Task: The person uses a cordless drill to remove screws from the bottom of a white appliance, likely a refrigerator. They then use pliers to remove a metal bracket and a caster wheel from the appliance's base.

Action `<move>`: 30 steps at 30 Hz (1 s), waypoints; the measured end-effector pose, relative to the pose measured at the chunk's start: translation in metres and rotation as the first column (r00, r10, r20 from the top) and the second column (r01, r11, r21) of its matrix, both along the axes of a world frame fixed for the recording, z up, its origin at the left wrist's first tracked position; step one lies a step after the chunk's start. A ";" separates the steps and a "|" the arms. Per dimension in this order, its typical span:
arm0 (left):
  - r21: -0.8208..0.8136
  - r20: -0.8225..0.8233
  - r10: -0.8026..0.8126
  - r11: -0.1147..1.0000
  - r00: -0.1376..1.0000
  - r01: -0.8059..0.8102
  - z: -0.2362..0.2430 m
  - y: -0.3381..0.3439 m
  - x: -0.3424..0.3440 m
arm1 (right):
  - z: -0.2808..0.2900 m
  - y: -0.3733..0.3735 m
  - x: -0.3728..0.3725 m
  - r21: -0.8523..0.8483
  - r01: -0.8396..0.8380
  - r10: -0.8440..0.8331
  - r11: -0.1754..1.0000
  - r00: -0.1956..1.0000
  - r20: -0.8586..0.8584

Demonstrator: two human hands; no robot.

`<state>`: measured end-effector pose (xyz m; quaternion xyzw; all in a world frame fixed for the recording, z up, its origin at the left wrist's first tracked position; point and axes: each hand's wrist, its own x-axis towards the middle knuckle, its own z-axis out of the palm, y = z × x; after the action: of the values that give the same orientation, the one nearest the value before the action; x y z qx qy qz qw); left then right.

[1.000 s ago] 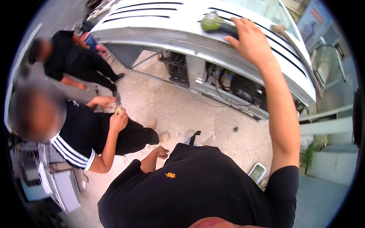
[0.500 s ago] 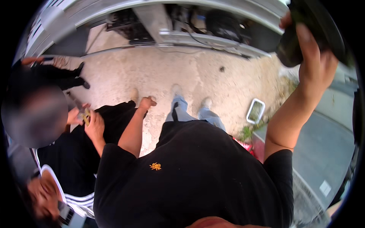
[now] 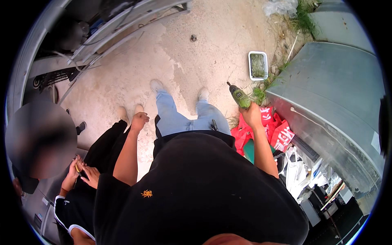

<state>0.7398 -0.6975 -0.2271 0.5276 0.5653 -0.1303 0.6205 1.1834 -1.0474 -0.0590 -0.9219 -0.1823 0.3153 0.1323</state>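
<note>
My right hand (image 3: 252,116) is closed around the grip of a green cordless drill (image 3: 240,97). The drill's dark chuck and short bit point up and to the left, over the bare ground beyond my right shoe. My left hand (image 3: 140,119) hangs at my left side with its fingers curled in. Whatever may lie inside them is hidden. That hand is apart from everything around it, close to the light shoes of a person on my left.
A white-rimmed tray (image 3: 250,67) sits on the ground ahead right. Red bags (image 3: 265,126) and assorted clutter lie beside a large metal cabinet (image 3: 326,98). Metal framing (image 3: 110,36) stands far left. A nearby person's hands (image 3: 85,171) hold a small yellowish object.
The view has swung right. My right hand, earlier raised at the upper right with a large dark object, is now lower with the drill. My left hand stays curled at my side.
</note>
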 end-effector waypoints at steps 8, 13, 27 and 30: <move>0.177 0.159 -0.460 0.884 0.873 0.434 0.049 -0.134 0.156 | -0.064 -0.060 -0.025 -0.046 0.205 -0.210 0.978 0.949 -0.234; -0.537 0.172 0.130 0.843 0.976 -0.017 0.070 -0.186 0.250 | -0.079 -0.023 -0.074 0.306 0.123 -0.010 0.944 0.938 -0.347; -0.416 -0.126 0.815 0.474 0.566 -0.776 -0.052 -0.127 0.163 | -0.355 -0.035 0.035 0.320 0.304 -0.152 0.898 0.894 -0.421; -0.344 -0.159 0.846 0.436 0.509 -0.832 -0.060 -0.121 0.158 | -0.483 -0.032 0.088 0.183 0.482 -0.360 0.857 0.814 -0.455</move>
<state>0.8974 -0.8186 -0.2866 0.0504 0.7037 0.0979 0.7019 1.2713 -1.0795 -0.5418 -0.8237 0.0158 0.4313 0.3678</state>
